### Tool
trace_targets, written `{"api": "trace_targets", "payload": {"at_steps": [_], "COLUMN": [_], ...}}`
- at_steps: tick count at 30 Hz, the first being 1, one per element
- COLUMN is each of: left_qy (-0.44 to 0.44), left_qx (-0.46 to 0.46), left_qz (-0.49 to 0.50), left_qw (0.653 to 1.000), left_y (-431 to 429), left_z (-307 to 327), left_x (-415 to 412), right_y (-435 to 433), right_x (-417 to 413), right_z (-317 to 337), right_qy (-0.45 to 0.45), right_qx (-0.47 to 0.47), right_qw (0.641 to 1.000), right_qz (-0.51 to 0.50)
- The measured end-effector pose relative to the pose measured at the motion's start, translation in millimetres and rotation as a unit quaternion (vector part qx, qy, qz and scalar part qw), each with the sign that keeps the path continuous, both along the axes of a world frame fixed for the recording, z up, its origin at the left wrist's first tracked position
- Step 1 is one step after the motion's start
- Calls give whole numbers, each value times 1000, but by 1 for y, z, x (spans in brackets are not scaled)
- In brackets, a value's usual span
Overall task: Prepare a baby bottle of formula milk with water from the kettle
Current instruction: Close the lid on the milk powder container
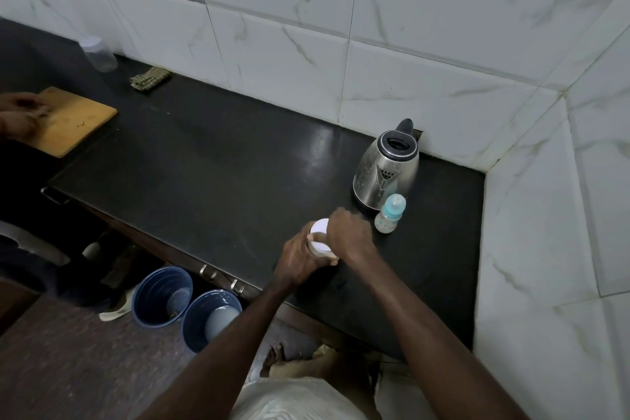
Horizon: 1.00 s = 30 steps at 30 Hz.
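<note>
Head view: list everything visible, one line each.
kettle: 1, steel, black lid, counter back right
baby bottle: 1, whitish, pale blue top, in front of kettle
jar: 1, white lid, counter front
counter: 1, black, centre of view
cutting board: 1, wooden, counter far left
cloth: 1, greenish, counter back edge
clear container: 1, white lid, back left
buckets: 2, dark blue, floor below counter
other person's hands: 2, over cutting board
left hand: 1, grip round jar body
right hand: 1, grip over jar lid
</note>
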State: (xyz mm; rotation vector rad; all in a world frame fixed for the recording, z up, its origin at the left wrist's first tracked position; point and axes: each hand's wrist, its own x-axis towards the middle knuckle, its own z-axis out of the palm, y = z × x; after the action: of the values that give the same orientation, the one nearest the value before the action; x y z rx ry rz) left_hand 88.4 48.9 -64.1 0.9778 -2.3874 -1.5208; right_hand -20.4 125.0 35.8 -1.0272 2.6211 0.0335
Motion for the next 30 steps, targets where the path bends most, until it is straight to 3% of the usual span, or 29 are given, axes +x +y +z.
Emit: {"api": "trace_targets", "payload": {"at_steps": [4,8,11,14,18,22,25,30], "left_qy": [13,-11,-24,-21,-3,9,14,13], "left_qx": [1,-8,-24,-5,5,16,16,11], "left_qz": [18,17,17,12,12,13,6,7], "left_qw": [1000,1000,999,1000,1000,1000,1000,1000], "left_y": [0,0,-1,-1,-1,-2,-2,-2], "left_z": [-3,-4,-4,-4,-4,-4,-6,-8], "left_x": [0,-3,-4,-3,-2,-3,-4,-2], "right_y": [11,6,3,0,-6,-4,-3,-3], "right_x": [-17,-23,-13,-2,-3,-9,0,6], "right_z": [7,2,-3,-3,1,7,0,-1], "right_qy": [-13,-129,-72,5,26,-8,-18,-1], "right_qx": [45,5,8,-28,-14,32,18,-21], "right_qw": [999,984,981,992,999,997,993,996], "right_qz": [21,122,179,126,31,69,112,82]}}
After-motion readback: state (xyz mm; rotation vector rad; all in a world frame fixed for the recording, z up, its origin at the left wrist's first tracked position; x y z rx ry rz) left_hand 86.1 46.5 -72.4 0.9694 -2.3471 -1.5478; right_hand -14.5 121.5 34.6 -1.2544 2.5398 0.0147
